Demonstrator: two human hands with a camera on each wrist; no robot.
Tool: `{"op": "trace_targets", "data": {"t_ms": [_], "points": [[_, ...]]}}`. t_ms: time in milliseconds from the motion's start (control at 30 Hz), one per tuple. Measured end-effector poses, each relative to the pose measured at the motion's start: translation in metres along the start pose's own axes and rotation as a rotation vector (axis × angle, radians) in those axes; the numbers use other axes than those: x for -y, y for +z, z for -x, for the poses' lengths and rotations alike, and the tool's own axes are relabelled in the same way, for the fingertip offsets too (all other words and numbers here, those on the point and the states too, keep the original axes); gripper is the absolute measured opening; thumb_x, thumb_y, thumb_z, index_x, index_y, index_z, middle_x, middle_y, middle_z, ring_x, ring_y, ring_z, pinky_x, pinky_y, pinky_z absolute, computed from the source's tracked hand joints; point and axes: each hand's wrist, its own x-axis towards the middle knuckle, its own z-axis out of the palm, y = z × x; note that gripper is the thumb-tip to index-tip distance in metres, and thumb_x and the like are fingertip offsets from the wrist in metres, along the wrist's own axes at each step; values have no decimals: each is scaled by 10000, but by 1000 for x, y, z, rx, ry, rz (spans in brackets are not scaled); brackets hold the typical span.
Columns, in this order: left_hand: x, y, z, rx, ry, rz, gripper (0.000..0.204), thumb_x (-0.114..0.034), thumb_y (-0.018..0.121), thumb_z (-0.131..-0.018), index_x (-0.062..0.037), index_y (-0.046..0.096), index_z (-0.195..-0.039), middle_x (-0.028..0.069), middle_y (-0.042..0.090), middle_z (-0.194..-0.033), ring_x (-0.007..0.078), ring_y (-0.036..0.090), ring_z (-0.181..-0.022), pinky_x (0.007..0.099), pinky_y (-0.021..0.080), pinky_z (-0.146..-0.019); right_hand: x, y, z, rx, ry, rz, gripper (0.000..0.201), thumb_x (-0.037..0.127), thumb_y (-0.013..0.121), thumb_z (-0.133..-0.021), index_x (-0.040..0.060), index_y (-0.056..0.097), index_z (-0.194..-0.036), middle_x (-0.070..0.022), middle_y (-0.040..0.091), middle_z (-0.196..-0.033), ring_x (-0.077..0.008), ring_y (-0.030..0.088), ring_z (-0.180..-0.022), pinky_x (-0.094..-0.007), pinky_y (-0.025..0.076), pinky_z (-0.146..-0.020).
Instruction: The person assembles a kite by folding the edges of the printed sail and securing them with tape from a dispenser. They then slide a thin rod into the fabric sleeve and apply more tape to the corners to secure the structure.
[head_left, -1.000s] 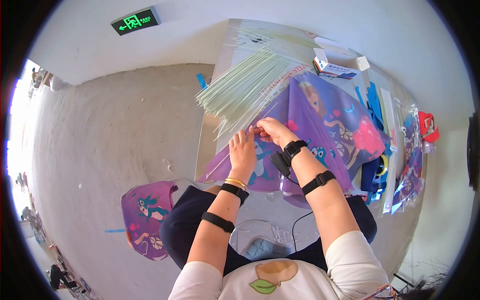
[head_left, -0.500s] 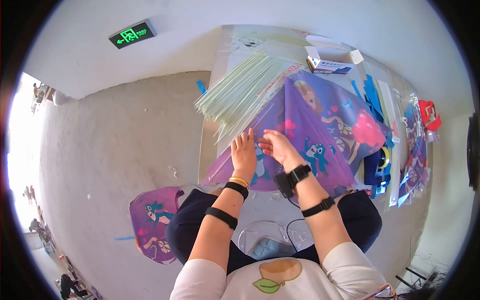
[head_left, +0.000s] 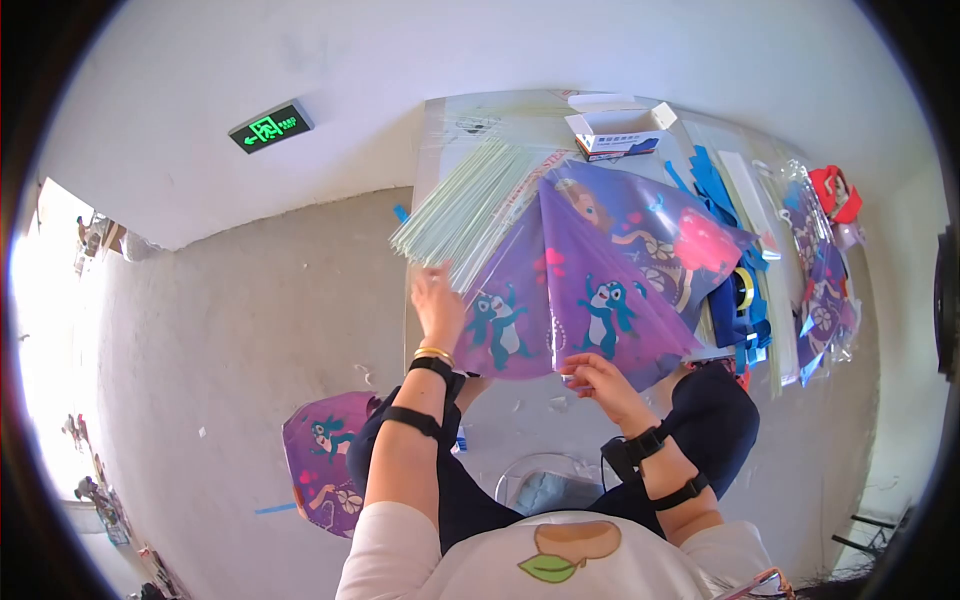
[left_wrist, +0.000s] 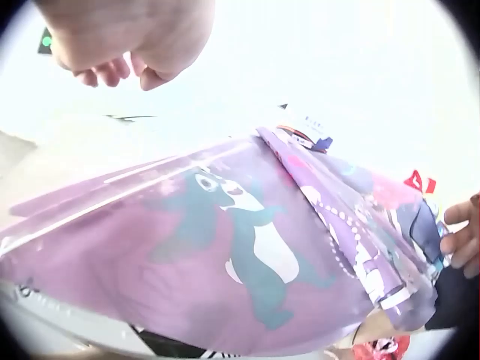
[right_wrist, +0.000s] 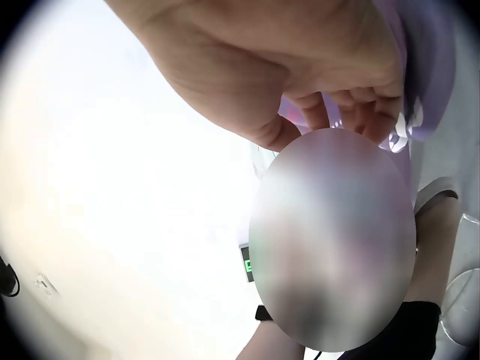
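A purple kite of thin printed fabric, with blue penguin-like figures, lies spread on the table, with a thin pale rod along its left edge. Over that edge, beside a bundle of thin pale rods, hovers my left hand. Its fingers bend loosely with nothing visible between them in the left wrist view. My right hand is at the kite's front edge, fingers loosely bent and thumb apart. A blurred oval covers part of the right wrist view.
An opened white box stands at the back of the table. Blue strips, a yellow tape roll and plastic-wrapped printed pieces lie on the right. Another printed purple piece hangs low at the left, beside my leg.
My hands were together at the kite's left edge and have parted. The left moved left toward the rod bundle, while the right drew back toward me to the front edge.
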Motion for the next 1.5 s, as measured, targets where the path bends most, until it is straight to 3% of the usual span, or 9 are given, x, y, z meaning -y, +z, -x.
{"op": "trace_targets", "data": {"t_ms": [67, 133, 533, 767, 967, 1100, 1167, 1233, 1500], "points": [[29, 13, 16, -116, -331, 189, 455, -164, 638, -800, -84, 558, -1241, 137, 540, -1162, 333, 516, -1121, 458, 417, -971, -1, -7, 12, -1, -22, -1, 242, 197, 507, -979, 111, 604, -1184, -1, 657, -1103, -109, 573, -919, -273, 452, -782], [35, 3, 45, 202, -486, 122, 389, -279, 695, -812, -65, 564, -1109, 191, 539, -1174, 353, 511, -1150, 473, 424, -969, -6, -13, 21, -29, -42, 15, 224, 191, 508, -978, 110, 617, -1156, -7, 668, -1091, -109, 578, -918, -270, 450, -782], [61, 7, 93, 486, -583, 263, 574, -388, 808, -747, -89, 552, -1164, 157, 653, -1152, 349, 634, -1101, 507, 447, -950, -43, -31, 70, 3, -68, -8, 199, 188, 493, -993, 104, 622, -1119, -28, 671, -1075, -101, 592, -899, -253, 460, -766], [57, 9, 125, 256, -623, 47, 483, -310, 834, -719, -71, 577, -1050, 160, 669, -1022, 331, 649, -1024, 429, 488, -938, -53, -40, 89, -4, -103, -30, 199, 191, 506, -983, 98, 622, -1115, -24, 669, -1054, -116, 596, -894, -276, 463, -762], [93, 60, 124, 157, -779, 415, 427, -129, 787, -734, -3, 572, -1081, 143, 658, -841, 296, 668, -751, 388, 550, -655, -58, -40, 102, -7, -120, 31, 203, 192, 500, -986, 93, 626, -1109, -27, 667, -1048, -119, 599, -885, -273, 462, -751], [84, 45, 120, 110, -957, 761, 405, -127, 743, -725, -16, 579, -1078, 143, 670, -846, 290, 684, -820, 372, 551, -747, -56, -43, 108, -17, -129, 61, 211, 202, 492, -987, 89, 629, -1101, -22, 669, -1032, -111, 601, -875, -260, 458, -744], [38, -6, 137, -170, -801, 1005, 345, -9, 720, -766, 2, 569, -1077, 69, 615, -778, 137, 598, -651, 261, 482, -542, -60, -42, 100, -14, -136, 81, 215, 201, 482, -991, 86, 631, -1096, -18, 669, -1025, -108, 601, -876, -250, 456, -744], [-13, -45, 154, -297, -510, 1053, 291, -47, 702, -786, -39, 590, -1053, 66, 634, -818, 133, 608, -707, 292, 525, -658, -62, -39, 91, -12, -191, 202, 235, 260, 506, -998, 83, 631, -1090, -20, 667, -1004, -107, 601, -866, -250, 460, -735], [-205, -74, 174, 89, 90, 1176, 373, -8, 693, -836, -63, 525, -1165, 135, 693, -998, 251, 700, -879, 337, 546, -748, -14, -29, 34, -158, -305, 399, 309, 342, 604, -959, 44, 646, -1030, -39, 665, -900, -122, 603, -805, -279, 473, -695]]}}
